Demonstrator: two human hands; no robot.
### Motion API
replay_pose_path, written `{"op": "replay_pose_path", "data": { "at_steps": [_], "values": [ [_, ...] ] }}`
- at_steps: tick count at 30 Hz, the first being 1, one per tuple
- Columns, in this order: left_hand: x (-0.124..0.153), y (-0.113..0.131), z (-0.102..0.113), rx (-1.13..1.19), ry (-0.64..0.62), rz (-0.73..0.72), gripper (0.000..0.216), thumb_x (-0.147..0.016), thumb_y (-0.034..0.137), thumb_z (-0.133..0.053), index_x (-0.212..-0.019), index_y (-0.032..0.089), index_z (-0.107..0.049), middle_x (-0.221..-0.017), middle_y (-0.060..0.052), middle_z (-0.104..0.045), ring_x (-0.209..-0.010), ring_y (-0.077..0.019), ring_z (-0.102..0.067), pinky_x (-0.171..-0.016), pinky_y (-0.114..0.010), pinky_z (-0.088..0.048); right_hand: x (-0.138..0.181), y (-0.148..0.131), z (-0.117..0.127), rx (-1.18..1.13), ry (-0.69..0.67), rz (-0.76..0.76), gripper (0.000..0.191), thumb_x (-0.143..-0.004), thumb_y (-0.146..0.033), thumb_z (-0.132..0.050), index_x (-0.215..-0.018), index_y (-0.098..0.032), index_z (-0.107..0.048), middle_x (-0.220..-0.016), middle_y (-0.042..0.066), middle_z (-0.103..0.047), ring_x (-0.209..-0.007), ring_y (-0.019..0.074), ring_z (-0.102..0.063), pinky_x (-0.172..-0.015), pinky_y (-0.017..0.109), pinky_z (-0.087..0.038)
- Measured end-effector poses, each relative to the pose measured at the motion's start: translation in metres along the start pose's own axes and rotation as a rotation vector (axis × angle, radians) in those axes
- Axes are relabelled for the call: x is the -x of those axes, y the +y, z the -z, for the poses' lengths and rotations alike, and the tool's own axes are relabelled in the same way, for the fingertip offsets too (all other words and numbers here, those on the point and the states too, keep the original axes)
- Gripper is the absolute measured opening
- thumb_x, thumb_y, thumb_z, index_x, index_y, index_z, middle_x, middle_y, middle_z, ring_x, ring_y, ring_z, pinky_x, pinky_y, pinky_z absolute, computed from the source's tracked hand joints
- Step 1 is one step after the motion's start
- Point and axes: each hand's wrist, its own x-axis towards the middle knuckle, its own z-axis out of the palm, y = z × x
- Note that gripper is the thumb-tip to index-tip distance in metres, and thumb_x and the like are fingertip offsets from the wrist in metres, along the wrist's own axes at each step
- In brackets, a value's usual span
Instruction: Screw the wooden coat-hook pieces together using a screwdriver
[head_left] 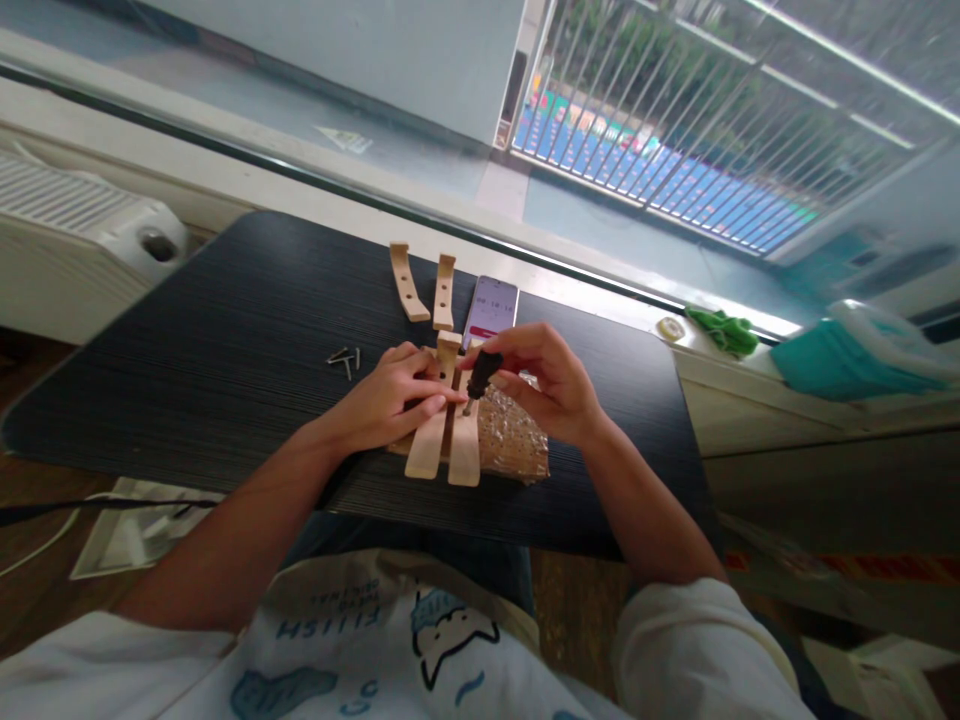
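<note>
My right hand is closed round a small black-handled screwdriver, its tip down on a pale wooden slat. My left hand lies on the neighbouring wooden slat, fingers pressed together at the screwdriver tip. Both slats rest over a perforated wooden board in clear wrap on the dark table.
Two more curved wooden pieces lie further back, beside a phone with a lit screen. Several loose screws sit left of my hands. A white radiator stands at left; green cloth lies on the sill.
</note>
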Motion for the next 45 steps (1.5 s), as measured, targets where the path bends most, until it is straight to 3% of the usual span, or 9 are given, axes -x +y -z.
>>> {"op": "replay_pose_path", "data": {
  "at_steps": [11,19,29,38,45],
  "values": [
    [0.001,-0.001,-0.001,0.007,0.007,-0.015,0.037,-0.096,0.031,-0.039,-0.112,0.027,-0.073,-0.097,-0.006,-0.054,-0.096,-0.0235,-0.045,-0.091,-0.041,-0.035,-0.002,-0.002,-0.001,0.074,0.058,0.068,0.022,-0.091,-0.026,-0.059,-0.112,-0.024,-0.058,-0.085,-0.002,-0.067,-0.06,0.006,-0.051,-0.055,0.023,-0.043],
    [0.0,0.0,-0.001,0.01,0.008,-0.013,0.036,-0.096,0.031,-0.04,-0.113,0.028,-0.072,-0.095,-0.005,-0.055,-0.094,-0.0228,-0.044,-0.091,-0.04,-0.035,-0.003,0.001,-0.002,0.124,0.1,0.087,0.024,-0.088,-0.036,-0.062,-0.108,-0.024,-0.059,-0.067,-0.007,-0.052,-0.054,0.0061,-0.042,-0.051,0.023,-0.038],
    [0.001,-0.001,-0.001,-0.008,-0.002,0.003,0.038,-0.096,0.034,-0.039,-0.106,0.025,-0.075,-0.094,-0.005,-0.055,-0.093,-0.022,-0.044,-0.092,-0.039,-0.036,-0.004,0.004,-0.004,0.089,0.152,0.163,0.024,-0.083,-0.03,-0.07,-0.103,-0.025,-0.059,-0.079,-0.005,-0.055,-0.056,0.0041,-0.041,-0.05,0.021,-0.035],
    [0.001,-0.002,-0.001,-0.002,-0.002,-0.002,0.037,-0.096,0.032,-0.04,-0.113,0.028,-0.073,-0.094,-0.005,-0.055,-0.093,-0.0222,-0.043,-0.093,-0.04,-0.036,-0.003,0.006,-0.007,0.186,0.221,0.152,0.026,-0.082,-0.029,-0.07,-0.104,-0.025,-0.057,-0.077,-0.005,-0.053,-0.055,0.0056,-0.04,-0.051,0.023,-0.038],
    [0.001,-0.002,-0.001,-0.011,0.003,-0.016,0.038,-0.096,0.033,-0.039,-0.108,0.025,-0.074,-0.092,-0.005,-0.054,-0.092,-0.0218,-0.044,-0.091,-0.039,-0.036,-0.005,0.0,-0.01,0.329,0.294,0.286,0.026,-0.08,-0.02,-0.07,-0.101,-0.025,-0.056,-0.074,-0.006,-0.052,-0.054,0.0059,-0.042,-0.05,0.023,-0.039]
  ]
}}
